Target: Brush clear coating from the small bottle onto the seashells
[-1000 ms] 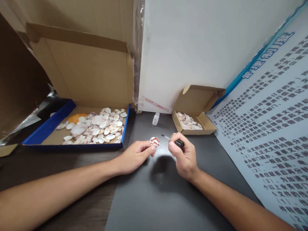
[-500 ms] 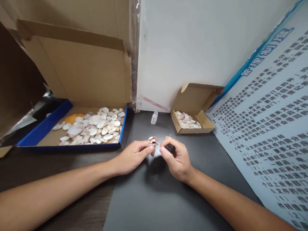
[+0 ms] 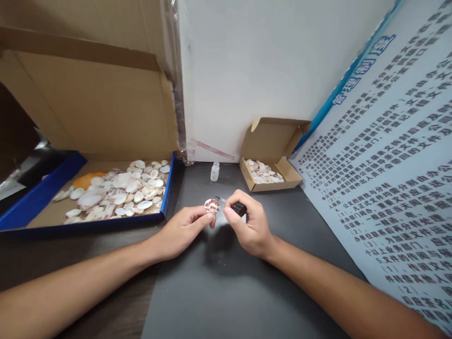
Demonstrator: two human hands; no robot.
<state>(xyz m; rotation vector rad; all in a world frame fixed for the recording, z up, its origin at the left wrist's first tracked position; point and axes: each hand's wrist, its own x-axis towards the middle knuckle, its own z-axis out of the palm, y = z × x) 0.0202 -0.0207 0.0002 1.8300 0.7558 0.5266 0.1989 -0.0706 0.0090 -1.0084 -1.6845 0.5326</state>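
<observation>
Here the left hand [image 3: 183, 230] pinches a small fan-shaped shell with red-brown markings [image 3: 212, 205] between thumb and fingertips, just above the dark grey bench [image 3: 219, 292] near its middle. The right hand [image 3: 250, 228] is clenched around a short black brush handle [image 3: 240, 209], its thin tip at the shell's edge. A small clear glass bottle [image 3: 214, 171] stands uncapped toward the back edge, between the large blue-rimmed cardboard tray of pale shells [image 3: 116, 188] and the small brown cardboard box of shells [image 3: 264, 174]. The pinch covers little of the shell, so brush pressure could likely twist it loose; a stray wrist might tip the bottle.
</observation>
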